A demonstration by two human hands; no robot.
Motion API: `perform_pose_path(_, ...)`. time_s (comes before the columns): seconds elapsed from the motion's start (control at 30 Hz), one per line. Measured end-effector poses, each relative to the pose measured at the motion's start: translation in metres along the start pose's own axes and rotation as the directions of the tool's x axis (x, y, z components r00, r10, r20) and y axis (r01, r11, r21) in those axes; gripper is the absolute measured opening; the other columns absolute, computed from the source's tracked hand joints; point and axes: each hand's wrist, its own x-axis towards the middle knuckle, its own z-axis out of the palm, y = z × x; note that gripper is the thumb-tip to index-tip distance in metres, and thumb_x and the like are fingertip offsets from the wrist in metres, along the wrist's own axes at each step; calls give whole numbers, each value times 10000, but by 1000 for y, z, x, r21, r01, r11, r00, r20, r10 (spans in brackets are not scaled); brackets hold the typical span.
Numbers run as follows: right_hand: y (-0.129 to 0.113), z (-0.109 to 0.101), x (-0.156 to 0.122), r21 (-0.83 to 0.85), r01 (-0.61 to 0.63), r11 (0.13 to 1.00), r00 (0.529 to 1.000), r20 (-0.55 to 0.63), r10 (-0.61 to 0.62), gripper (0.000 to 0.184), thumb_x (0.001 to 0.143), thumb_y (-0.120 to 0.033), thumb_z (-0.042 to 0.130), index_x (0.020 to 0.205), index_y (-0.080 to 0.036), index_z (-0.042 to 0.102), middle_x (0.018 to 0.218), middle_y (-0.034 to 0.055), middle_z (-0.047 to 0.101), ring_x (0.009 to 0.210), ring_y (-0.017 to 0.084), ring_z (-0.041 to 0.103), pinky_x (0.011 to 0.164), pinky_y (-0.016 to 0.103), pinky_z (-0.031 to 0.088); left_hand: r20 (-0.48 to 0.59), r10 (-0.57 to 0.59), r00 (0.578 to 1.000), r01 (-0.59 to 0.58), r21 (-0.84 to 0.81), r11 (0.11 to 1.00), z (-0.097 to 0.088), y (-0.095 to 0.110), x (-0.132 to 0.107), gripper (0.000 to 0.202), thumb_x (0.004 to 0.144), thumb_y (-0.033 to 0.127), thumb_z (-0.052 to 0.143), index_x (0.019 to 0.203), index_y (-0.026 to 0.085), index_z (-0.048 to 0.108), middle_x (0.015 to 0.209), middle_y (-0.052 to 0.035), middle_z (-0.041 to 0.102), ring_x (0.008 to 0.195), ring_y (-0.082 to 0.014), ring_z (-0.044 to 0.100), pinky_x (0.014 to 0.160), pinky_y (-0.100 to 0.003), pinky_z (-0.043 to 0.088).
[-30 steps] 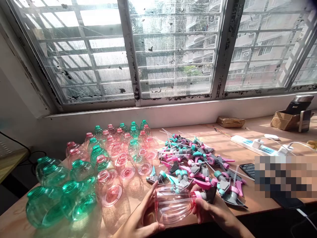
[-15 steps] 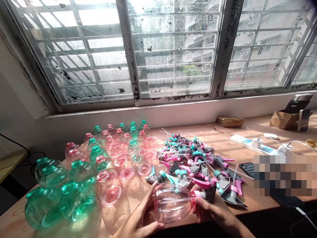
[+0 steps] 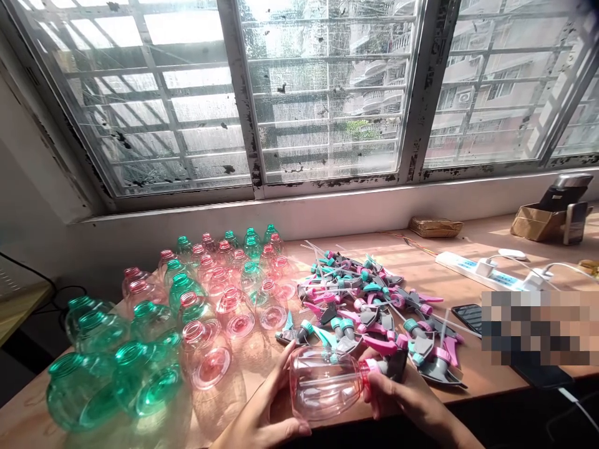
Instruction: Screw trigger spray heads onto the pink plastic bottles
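Observation:
A clear pink spray bottle (image 3: 322,386) lies sideways between my hands near the table's front edge, its neck pointing right. My left hand (image 3: 276,408) is wrapped round the base end. At the neck, my right hand (image 3: 397,396) grips the pink collar of the trigger sprayer (image 3: 390,355), thumb on top. This sprayer has a pink trigger and a dark grey head, and its thin tube shows inside the bottle. Just beyond lies a heap of loose trigger sprayers (image 3: 369,293) in pink, teal and grey.
Several open green bottles (image 3: 145,386) and pink bottles (image 3: 206,355) stand upright on the left of the table. A white power strip (image 3: 477,271) with plugs and a phone (image 3: 468,318) lie to the right. Behind are a flat brown package (image 3: 435,227) and a cardboard box (image 3: 536,223) under the windows.
Almost nothing differs. Both hands keep their hold on the bottle and sprayer, with only a very slight shift of the bottle.

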Motion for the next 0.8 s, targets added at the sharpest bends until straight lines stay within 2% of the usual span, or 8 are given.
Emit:
perform_pose_path(0.17, 2, -1, 0, -10, 13, 1000, 1000, 4, -13, 471, 805, -597, 778, 992, -194, 622, 681, 31, 767, 500, 181, 681, 510, 287, 532, 43, 95, 995, -96, 25, 995, -5, -9, 4, 891, 861, 293, 791, 1553, 477, 261, 1714, 58, 240, 1569, -351, 215, 1270, -556, 230)
perform_pose_path(0.33, 1, -2, 0, -24, 10, 1000, 1000, 19, -10, 453, 820, -595, 766, 958, -185, 632, 694, 37, 769, 517, 170, 686, 525, 280, 534, 14, 85, 996, -86, 34, 996, -6, -12, 2, 855, 921, 306, 725, 1563, 502, 195, 1723, 59, 206, 1577, -319, 196, 1284, -548, 183)
perform_pose_path(0.47, 2, -3, 0, -15, 21, 1000, 999, 28, -21, 441, 826, -581, 768, 965, -188, 625, 689, 33, 770, 513, 163, 678, 521, 281, 536, -1, 54, 999, -54, 22, 998, -1, -6, -1, 939, 886, 364, 760, 1587, 457, 143, 1723, 23, 212, 1581, -343, 153, 1283, -550, 190)
perform_pose_path(0.67, 1, -2, 1, -46, 10, 999, 999, 41, -8, 437, 846, -592, 740, 912, -169, 650, 688, 34, 745, 523, 153, 678, 526, 269, 531, -43, 145, 988, -141, 85, 986, 1, -11, 3, 962, 870, 439, 763, 1591, 433, 127, 1707, -42, 267, 1536, -367, 312, 1248, -568, 279)
perform_pose_path(0.8, 1, -2, 1, -20, 40, 999, 998, 44, -39, 425, 852, -566, 752, 983, -180, 633, 707, 30, 759, 525, 153, 683, 526, 270, 543, -31, 173, 984, -170, 86, 982, -1, -15, 4, 862, 884, 405, 753, 1570, 411, 232, 1709, -37, 260, 1522, -379, 337, 1242, -589, 278)
